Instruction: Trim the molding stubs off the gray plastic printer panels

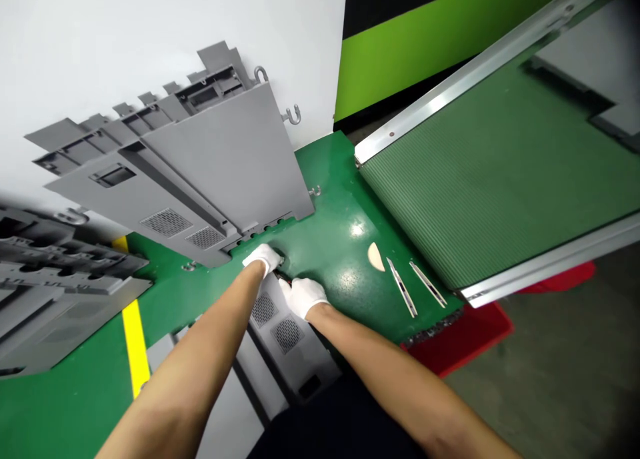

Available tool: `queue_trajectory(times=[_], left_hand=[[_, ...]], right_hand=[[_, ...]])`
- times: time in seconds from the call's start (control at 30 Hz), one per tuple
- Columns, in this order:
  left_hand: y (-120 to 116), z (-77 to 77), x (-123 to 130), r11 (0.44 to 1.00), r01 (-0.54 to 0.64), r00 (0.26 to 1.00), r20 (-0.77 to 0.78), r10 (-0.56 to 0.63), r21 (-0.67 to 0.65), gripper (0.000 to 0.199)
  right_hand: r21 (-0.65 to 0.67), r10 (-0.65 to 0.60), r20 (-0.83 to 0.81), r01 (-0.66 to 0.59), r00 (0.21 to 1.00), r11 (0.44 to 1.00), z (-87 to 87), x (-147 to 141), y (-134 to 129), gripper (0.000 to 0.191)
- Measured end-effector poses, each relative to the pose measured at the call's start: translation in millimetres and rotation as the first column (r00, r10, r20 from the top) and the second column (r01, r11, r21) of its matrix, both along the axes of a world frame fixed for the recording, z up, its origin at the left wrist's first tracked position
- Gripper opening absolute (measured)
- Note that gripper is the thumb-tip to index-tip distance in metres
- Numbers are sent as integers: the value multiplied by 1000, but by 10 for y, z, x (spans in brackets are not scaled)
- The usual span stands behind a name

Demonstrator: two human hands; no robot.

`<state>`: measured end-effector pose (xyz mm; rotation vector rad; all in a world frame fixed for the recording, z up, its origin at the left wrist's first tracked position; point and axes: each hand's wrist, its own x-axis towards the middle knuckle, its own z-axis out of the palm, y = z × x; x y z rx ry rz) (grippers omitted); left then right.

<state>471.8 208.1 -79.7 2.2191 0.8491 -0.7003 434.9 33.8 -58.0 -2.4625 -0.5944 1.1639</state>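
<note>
A grey moulded plastic panel (295, 369) with two vented patches lies close against my body, partly hidden under my forearms. My left hand (265, 257), in a white glove, is closed at the panel's far edge; its fingertips are mostly out of sight. Beside it, my gloved right hand (305, 296) is closed at the panel's far corner. A small dark and red piece (283, 280), perhaps of a tool, shows at its fingers, too little to name. Two slim cutter knives (401, 287) and a pale half-round piece (375, 257) lie on the green table (345, 225) to the right.
Another large grey panel (230, 152) leans against the white wall near metal hooks (291, 115). More grey panels (65, 312) stand at left, by yellow tape (135, 345). A green conveyor belt (490, 165) with metal rails is at right, above a red bin (465, 342).
</note>
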Motion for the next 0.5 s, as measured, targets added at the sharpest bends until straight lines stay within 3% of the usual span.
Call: queue_trajectory(times=[0.13, 0.2, 0.27, 0.33, 0.4, 0.5], left_hand=[[111, 274, -126, 982, -162, 952, 245, 181, -96, 50], [120, 499, -232, 959, -276, 868, 414, 275, -59, 52], [-18, 721, -338, 937, -345, 787, 531, 315, -44, 47], [-369, 884, -413, 957, -267, 811, 509, 287, -115, 43], [-919, 969, -441, 958, -61, 902, 394, 173, -282, 41], [-1853, 1003, -420, 820, 257, 937, 338, -83, -511, 37]], right_hand=[[23, -34, -76, 36, 997, 999, 12, 53, -124, 78], [41, -79, -111, 84, 991, 996, 31, 60, -249, 81], [72, -187, -191, 204, 963, 976, 31, 26, -458, 80], [62, -374, -340, 418, 863, 907, -4, -66, -768, 74], [-28, -572, -483, 641, 663, 767, -60, -214, -1164, 67], [-157, -728, -575, 824, 372, 545, -116, -491, -1816, 58]])
